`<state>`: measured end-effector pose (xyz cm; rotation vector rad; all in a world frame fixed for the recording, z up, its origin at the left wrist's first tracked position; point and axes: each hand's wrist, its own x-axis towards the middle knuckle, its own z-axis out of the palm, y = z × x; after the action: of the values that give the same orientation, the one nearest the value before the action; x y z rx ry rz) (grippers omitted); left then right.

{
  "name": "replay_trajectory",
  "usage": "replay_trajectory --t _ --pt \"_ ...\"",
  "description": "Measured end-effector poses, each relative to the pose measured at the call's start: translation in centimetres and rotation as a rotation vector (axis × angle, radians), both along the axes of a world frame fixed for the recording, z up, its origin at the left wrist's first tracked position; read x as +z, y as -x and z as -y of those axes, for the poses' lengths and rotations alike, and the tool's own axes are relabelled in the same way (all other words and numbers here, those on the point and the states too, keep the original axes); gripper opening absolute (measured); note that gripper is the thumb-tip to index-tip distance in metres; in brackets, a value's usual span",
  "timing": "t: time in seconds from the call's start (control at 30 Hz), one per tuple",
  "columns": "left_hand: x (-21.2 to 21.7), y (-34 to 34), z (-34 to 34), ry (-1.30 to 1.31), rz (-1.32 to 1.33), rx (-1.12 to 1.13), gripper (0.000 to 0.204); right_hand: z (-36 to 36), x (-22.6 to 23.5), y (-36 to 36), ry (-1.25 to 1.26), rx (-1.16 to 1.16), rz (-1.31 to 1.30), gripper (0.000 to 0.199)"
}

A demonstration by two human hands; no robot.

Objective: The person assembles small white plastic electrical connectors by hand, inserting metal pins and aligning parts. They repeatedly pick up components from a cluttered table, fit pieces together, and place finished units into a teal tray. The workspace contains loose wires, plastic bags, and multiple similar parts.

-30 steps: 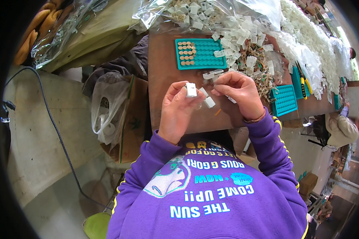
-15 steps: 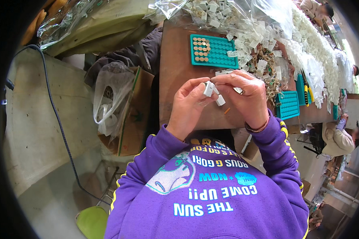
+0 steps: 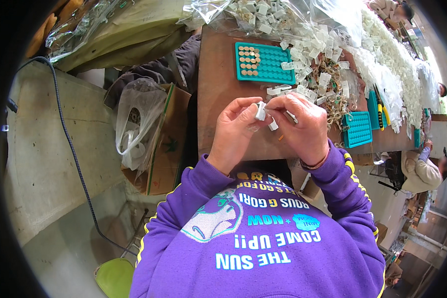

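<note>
since half a second ago the hands have barely shifted, still raised together over the brown table [image 3: 223, 99]. the left hand [image 3: 236, 130] pinches one small white plastic piece [image 3: 260, 110] between thumb and fingers; the right hand [image 3: 303, 126] pinches its other side. three teal trays show: one large tray [image 3: 270, 67], two further right.
</note>
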<state>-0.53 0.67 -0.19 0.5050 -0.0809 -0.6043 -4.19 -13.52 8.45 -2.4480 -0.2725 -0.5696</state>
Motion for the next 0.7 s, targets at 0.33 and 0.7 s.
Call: replay_trajectory --t 0.33,0.7 --pt "0.2 -0.1 0.1 -0.036 0.010 0.018 0.024 -0.1 -0.7 0.2 -0.162 -0.090 -0.039 0.009" --pt "-0.4 -0.1 0.3 -0.053 0.057 0.015 0.025 -0.9 -2.6 0.1 -0.137 -0.076 -0.020 0.011"
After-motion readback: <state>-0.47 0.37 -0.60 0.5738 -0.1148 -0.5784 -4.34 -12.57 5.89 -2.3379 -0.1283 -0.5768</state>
